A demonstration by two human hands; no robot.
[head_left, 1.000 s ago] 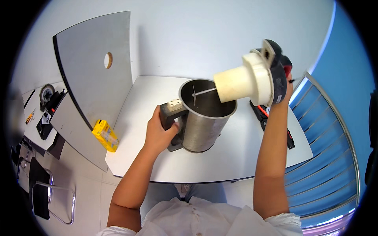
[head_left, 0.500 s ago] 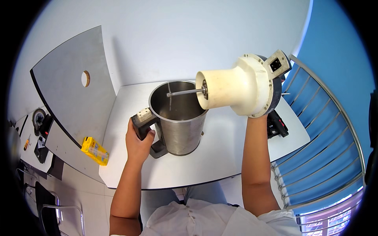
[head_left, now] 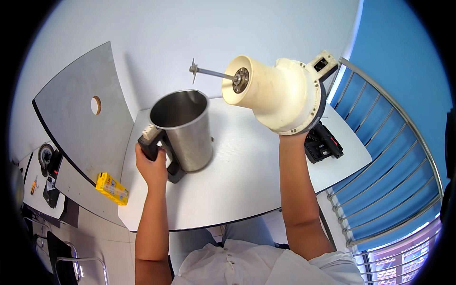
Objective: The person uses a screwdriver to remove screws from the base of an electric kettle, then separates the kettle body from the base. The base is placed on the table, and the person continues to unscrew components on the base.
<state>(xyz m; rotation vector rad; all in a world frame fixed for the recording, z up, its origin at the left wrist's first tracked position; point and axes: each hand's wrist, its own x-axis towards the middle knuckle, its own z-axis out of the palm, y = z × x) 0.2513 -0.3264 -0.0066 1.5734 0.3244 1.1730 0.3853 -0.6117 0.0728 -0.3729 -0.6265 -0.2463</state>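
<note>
My left hand (head_left: 153,164) is wrapped round the black handle of a stainless steel soymilk maker jug (head_left: 192,145), left of the table's middle. The jug's mouth is uncovered and it leans a little; I cannot tell whether its base touches the table. Raised to the right is the cream soymilk maker head (head_left: 280,90), lying sideways, apart from the jug. Its metal shaft (head_left: 213,73) points left, ending in a small blade (head_left: 194,70) above the jug's rim. Beneath the head, my right hand (head_left: 293,137) supports it, most of its fingers hidden behind it.
A yellow carton (head_left: 112,189) leans at the white table's (head_left: 237,190) left edge, beside a grey partition (head_left: 78,109) with a round hole. Black gear (head_left: 324,145) lies on the right, partly behind my right arm. Metal railing (head_left: 403,123) runs along the right; chairs stand lower left.
The jug has moved left with my left hand and now leans. The head has risen and shifted left, its blade now clear of the jug's mouth.
</note>
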